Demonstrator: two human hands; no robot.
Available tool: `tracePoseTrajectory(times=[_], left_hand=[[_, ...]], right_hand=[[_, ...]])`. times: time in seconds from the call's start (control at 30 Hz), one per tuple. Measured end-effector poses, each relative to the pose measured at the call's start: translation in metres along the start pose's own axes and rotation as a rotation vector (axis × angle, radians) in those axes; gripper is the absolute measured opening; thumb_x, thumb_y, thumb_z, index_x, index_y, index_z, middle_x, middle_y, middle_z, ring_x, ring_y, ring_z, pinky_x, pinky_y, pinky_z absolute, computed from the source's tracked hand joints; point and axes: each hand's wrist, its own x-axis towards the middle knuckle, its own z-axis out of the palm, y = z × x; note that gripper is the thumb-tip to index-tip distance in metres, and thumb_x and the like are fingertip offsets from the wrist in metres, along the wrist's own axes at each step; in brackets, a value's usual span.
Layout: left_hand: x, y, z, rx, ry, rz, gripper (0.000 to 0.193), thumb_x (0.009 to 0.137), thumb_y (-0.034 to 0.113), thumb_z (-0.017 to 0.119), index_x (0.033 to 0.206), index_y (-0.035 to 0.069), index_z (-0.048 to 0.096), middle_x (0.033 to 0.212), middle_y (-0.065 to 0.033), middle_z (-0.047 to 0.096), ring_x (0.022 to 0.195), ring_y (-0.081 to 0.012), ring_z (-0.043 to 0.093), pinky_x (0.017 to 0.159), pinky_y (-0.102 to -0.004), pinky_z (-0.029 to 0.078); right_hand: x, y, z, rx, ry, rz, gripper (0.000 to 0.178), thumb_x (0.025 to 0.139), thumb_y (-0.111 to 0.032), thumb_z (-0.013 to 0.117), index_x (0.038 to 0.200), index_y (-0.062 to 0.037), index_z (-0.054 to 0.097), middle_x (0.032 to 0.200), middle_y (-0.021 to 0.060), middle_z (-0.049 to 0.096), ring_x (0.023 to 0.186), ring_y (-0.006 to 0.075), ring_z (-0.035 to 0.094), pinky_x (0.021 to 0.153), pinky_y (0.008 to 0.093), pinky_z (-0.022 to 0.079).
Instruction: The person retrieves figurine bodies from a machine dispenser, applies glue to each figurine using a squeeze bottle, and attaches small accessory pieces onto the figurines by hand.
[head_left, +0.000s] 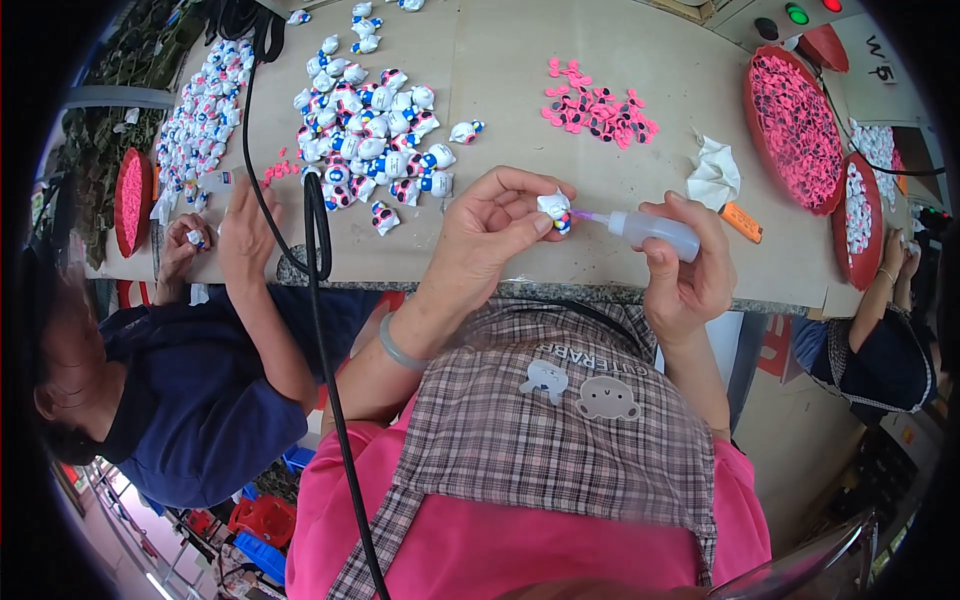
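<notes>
Pinching a small white figurine (553, 208) over the bench (600, 180), toward its near edge: left hand (487, 222). Right hand's (690, 245) grip was closed round a squeeze bottle (660, 234), lying crosswise, nozzle (592, 216) leftward at the figurine.

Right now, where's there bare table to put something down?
Bare table shows between the heaped white figures and the scattered pink pieces, and between those pieces and the big red tray. It's crowded at the heap and nearer, where the left hand holds a small figure and the right hand a squeeze bottle.
</notes>
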Motion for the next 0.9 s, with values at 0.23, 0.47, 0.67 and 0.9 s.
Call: tracePoseTrajectory(times=[0.23,0.47,0.67,0.9], left_hand=[[0.0008,-0.001,0.0001,-0.01,0.025,0.004,0.023,0.086,-0.002,0.059,0.109,-0.001,0.055,0.113,-0.0159,0.062,0.097,-0.0156,0.062,0.083,-0.0288,0.053],[0.0006,0.0028,0.0026,-0.144,-0.005,-0.093,0.023,0.091,0.005,0.055,0.114,0.001,0.054,0.119,-0.018,0.06,0.101,-0.0197,0.062,0.088,-0.0302,0.051],[0.0001,0.0017,0.0005,-0.205,-0.051,-0.128,0.026,0.093,0.008,0.052,0.118,0.001,0.053,0.121,-0.019,0.059,0.105,-0.0238,0.062,0.089,-0.0316,0.051],[-0.0003,0.0017,0.0007,-0.212,-0.056,-0.141,0.025,0.094,0.007,0.052,0.117,0.001,0.054,0.121,-0.0201,0.058,0.104,-0.0236,0.062,0.088,-0.0307,0.051]], right_hand=[[0.0008,-0.0038,0.004,0.049,0.02,0.058,0.037,0.082,-0.016,0.071,0.11,0.0046,0.057,0.088,0.0163,0.065,0.073,0.022,0.065,0.061,0.0276,0.05],[-0.0063,0.0024,0.007,0.224,0.118,0.178,0.037,0.088,-0.019,0.065,0.113,0.0061,0.054,0.092,0.0165,0.063,0.075,0.0194,0.066,0.062,0.026,0.052],[-0.0046,0.002,0.0056,0.168,0.083,0.139,0.039,0.094,-0.023,0.057,0.122,0.0038,0.048,0.091,0.0177,0.064,0.062,0.013,0.058,0.052,0.0202,0.045],[-0.0071,0.0032,0.0059,0.183,0.101,0.169,0.039,0.089,-0.02,0.064,0.115,0.007,0.053,0.094,0.0169,0.062,0.078,0.022,0.067,0.063,0.0279,0.054]])
